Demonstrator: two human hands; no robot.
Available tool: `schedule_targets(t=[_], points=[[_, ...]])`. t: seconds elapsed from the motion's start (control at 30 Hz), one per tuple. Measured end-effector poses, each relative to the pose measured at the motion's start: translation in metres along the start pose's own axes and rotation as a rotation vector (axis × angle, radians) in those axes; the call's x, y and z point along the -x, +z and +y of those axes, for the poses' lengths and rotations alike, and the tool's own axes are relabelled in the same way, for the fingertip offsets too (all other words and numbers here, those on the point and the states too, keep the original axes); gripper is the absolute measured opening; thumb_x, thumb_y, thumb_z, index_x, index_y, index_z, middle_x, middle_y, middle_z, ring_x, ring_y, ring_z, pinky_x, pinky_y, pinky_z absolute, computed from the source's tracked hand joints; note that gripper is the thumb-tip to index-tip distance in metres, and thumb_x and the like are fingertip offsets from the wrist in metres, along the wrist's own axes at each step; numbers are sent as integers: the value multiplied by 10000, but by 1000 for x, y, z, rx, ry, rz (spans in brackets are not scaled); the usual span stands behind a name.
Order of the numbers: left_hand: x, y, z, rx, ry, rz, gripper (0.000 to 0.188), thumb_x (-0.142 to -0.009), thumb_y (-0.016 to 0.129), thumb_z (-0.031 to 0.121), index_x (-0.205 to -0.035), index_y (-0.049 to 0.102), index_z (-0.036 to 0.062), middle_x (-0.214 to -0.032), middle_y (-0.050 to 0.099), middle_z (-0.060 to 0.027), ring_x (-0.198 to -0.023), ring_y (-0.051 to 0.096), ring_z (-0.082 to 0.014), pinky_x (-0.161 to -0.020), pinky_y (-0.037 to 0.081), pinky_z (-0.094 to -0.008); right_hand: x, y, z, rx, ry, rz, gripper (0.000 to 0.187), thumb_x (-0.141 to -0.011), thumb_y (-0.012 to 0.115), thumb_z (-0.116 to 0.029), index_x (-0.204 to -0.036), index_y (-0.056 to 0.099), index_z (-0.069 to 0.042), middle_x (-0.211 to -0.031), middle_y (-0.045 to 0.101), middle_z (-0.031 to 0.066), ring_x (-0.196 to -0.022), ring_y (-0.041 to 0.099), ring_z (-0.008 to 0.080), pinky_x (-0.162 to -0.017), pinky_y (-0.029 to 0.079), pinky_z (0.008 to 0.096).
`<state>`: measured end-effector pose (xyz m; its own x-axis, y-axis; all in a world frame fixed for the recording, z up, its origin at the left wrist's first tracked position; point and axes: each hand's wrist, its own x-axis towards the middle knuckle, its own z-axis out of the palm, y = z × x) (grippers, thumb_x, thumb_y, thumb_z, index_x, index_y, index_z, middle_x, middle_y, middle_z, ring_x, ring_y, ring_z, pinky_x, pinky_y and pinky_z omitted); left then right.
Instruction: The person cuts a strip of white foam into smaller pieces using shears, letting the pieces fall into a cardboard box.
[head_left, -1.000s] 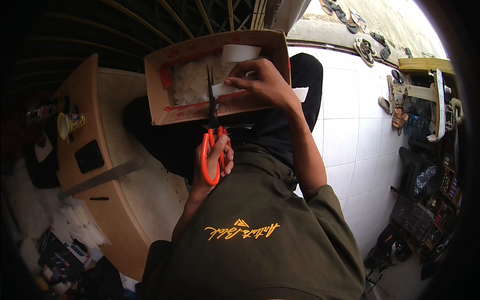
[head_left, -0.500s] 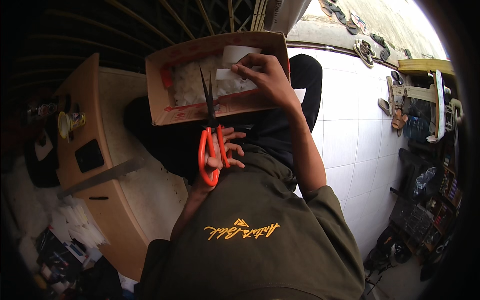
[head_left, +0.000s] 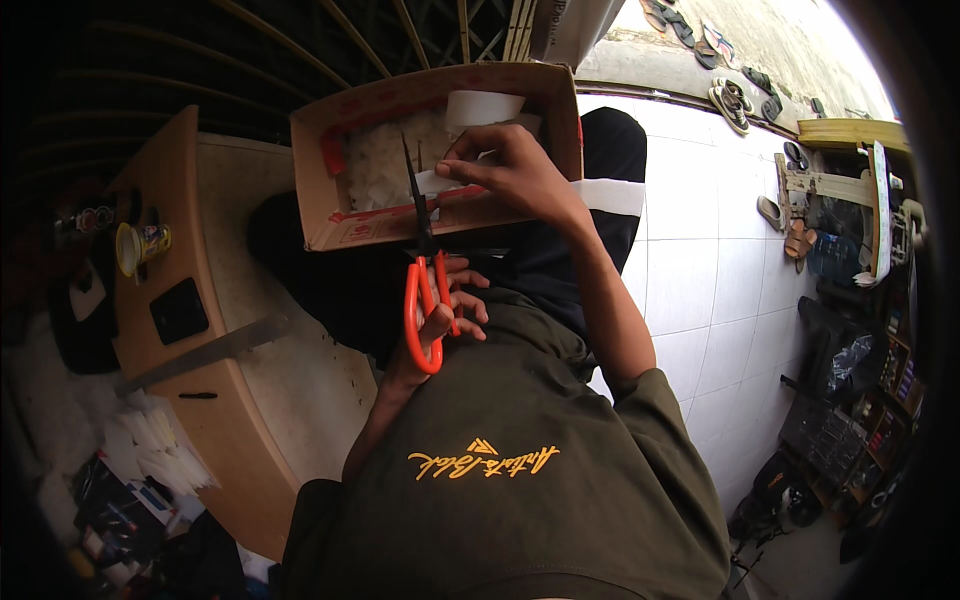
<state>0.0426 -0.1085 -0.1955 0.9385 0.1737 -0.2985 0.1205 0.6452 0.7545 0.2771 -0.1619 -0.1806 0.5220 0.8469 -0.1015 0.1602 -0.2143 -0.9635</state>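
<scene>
The left hand [head_left: 437, 318], fingers loosely spread, has hold of orange-handled scissors [head_left: 428, 248] with slightly parted blades over the near edge of the cardboard box [head_left: 316, 200]. Above the box's right half, partly blocking it, the right hand [head_left: 515, 172] pinches a white strip [head_left: 430, 184], now lower and nearer the blades than half a second ago. White pieces [head_left: 378, 160] lie inside; shoes [head_left: 730, 103] rest farther off.

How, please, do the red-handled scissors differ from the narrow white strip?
The red-handled scissors have dark, pointed blades; the narrow white strip is pale and plain. The scissors rest in the left hand, blades parted; the strip is pinched by the right hand. Both are hand-held.
</scene>
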Motion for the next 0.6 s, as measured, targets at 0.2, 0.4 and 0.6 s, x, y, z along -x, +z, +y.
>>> schedule_targets(t=[0.2,0.4,0.6], points=[[1,6,10,60,-87,85,572,-968,563,439,-1276,374,-4,-979,556,-158,-687,612,-169,-545,520,-268,-1,1,3,-23,22,-18,301,-841,737,-268,-900,716,26,-851,720,142,-812,686,245,-770,504,346],[-3,16,17,1,-201,255,330,-1010,523,326,-1084,461,10,-686,559,-87,-485,581,-150,-379,438,-232,1,-1,-1,35,-6,-16,299,-843,734,-266,-899,715,27,-838,715,142,-798,681,238,-763,502,343],[-1,18,22,-22,-201,244,363,-977,581,328,-1074,467,-2,-701,580,-119,-503,608,-169,-377,486,-246,1,-1,-2,33,5,-19,295,-843,736,-259,-909,714,27,-828,713,136,-787,686,241,-743,506,339]])
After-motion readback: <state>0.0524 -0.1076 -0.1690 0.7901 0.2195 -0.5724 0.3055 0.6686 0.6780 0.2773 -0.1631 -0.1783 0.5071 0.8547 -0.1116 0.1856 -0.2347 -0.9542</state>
